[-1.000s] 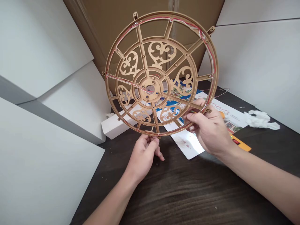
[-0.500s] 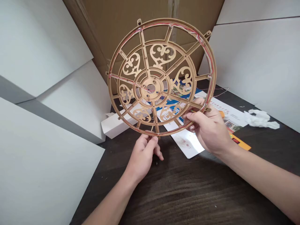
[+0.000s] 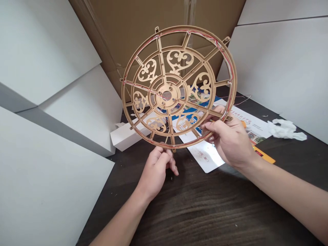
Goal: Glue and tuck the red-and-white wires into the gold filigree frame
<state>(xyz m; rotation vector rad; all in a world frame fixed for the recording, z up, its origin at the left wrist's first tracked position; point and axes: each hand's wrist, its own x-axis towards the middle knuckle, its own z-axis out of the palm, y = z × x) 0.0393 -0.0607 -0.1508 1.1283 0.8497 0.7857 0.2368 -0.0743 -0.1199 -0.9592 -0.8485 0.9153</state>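
A round gold openwork frame point(image 3: 164, 77), shaped like a spoked wheel with heart-scroll ornaments, is held tilted above the table. Red and white wires run along its outer rim, and another stretch follows a spoke to the hub. My right hand point(image 3: 228, 138) grips the lower right rim, thumb in front and fingers partly hidden behind. At the bottom edge my left hand point(image 3: 159, 167) is closed in a pinch beside a small tab; its fingertips are partly covered by the rim. A thin pale strip shows just above those fingers, its kind unclear.
Behind the frame lie printed sheets point(image 3: 205, 157), a long white box point(image 3: 125, 136) and an orange device point(image 3: 266, 156), partly hidden. Crumpled white tissue point(image 3: 287, 130) sits at right. White boxes point(image 3: 51, 164) flank the dark table point(image 3: 194, 208); cardboard point(image 3: 110, 27) stands at the back.
The frame's top has tipped slightly away and lower, and its left side has shifted a little to the right. Both hands stay almost in place.
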